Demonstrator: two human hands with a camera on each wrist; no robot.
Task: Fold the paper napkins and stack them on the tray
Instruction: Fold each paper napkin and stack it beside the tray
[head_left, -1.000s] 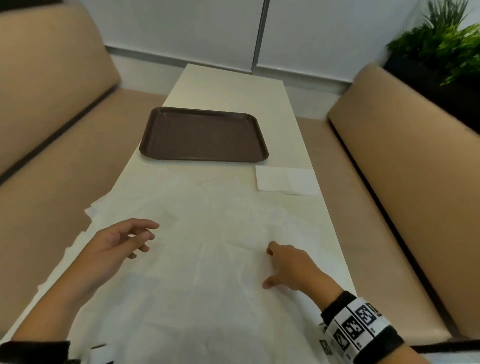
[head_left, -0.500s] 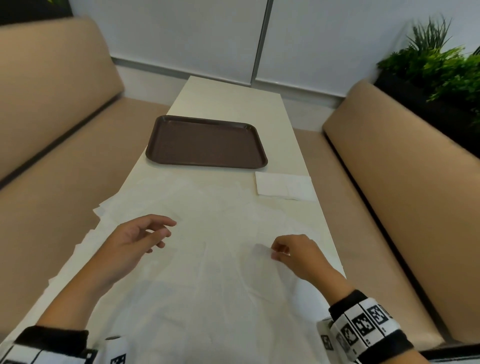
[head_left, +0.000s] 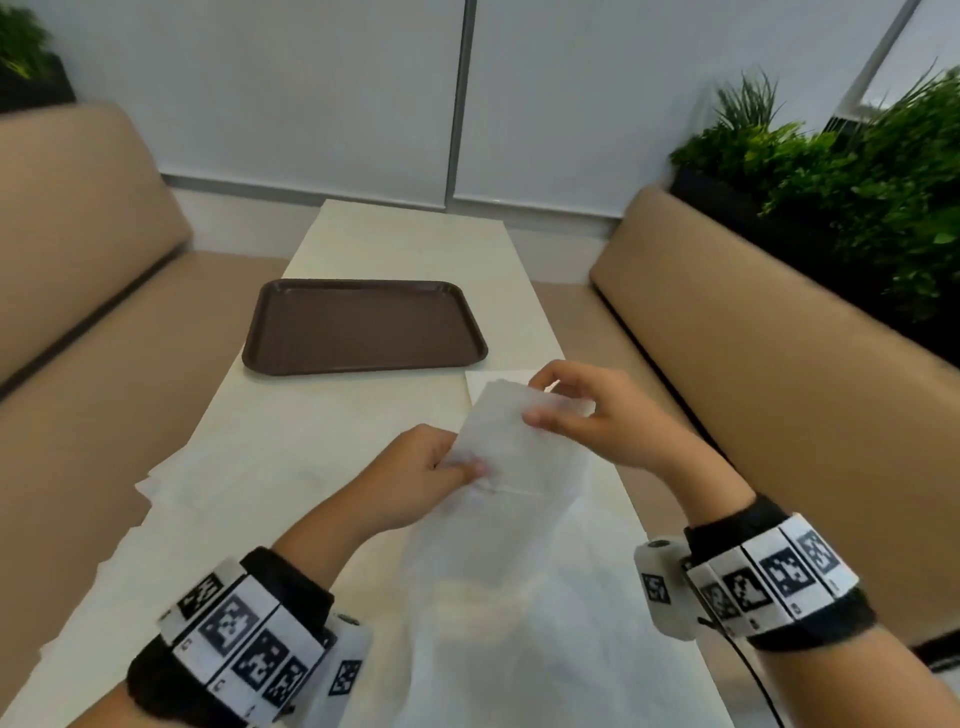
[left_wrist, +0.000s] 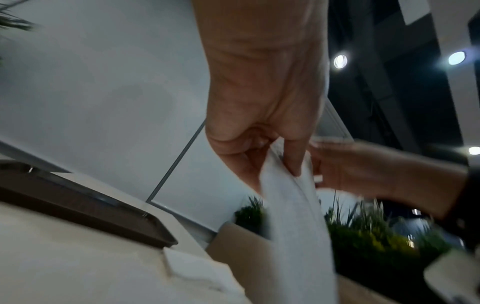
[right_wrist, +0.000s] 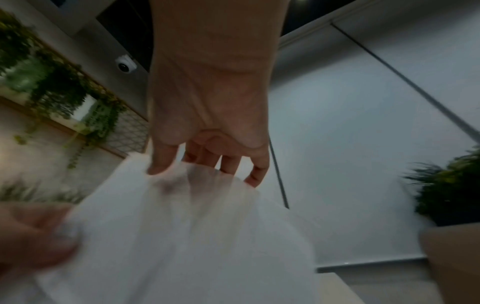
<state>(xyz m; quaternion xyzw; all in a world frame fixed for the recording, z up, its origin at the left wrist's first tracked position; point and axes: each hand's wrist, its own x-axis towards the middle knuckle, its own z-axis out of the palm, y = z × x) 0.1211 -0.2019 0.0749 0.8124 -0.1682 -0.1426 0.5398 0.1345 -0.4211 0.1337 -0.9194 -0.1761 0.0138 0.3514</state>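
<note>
Two hands: both mine, lifted over the near half of the table (head_left: 415, 244), sharing one napkin (head_left: 511, 447).
Left hand (head_left: 415, 475): thumb and curled fingers pinch the napkin's near-left edge; the left wrist view shows the sheet (left_wrist: 293, 205) hanging from that pinch.
Right hand (head_left: 592, 415): thumb and fingertips (right_wrist: 158, 164) pinch the far upper edge, just nearer me than the tray (head_left: 363, 327).
Held napkin: in the air, nearer than the tray, draping toward the loose napkins (head_left: 291, 467) spread flat below.
Handling, I judge: very light, limp, thin enough to show my fingers through it, easy to tear or crumple; best taken at corners and edges with a soft pinch.
Folded napkin (head_left: 498, 376): on the table at the tray's near right corner, partly behind my right hand.
Tray: brown, farther up the table, nothing stacked on it yet.
</note>
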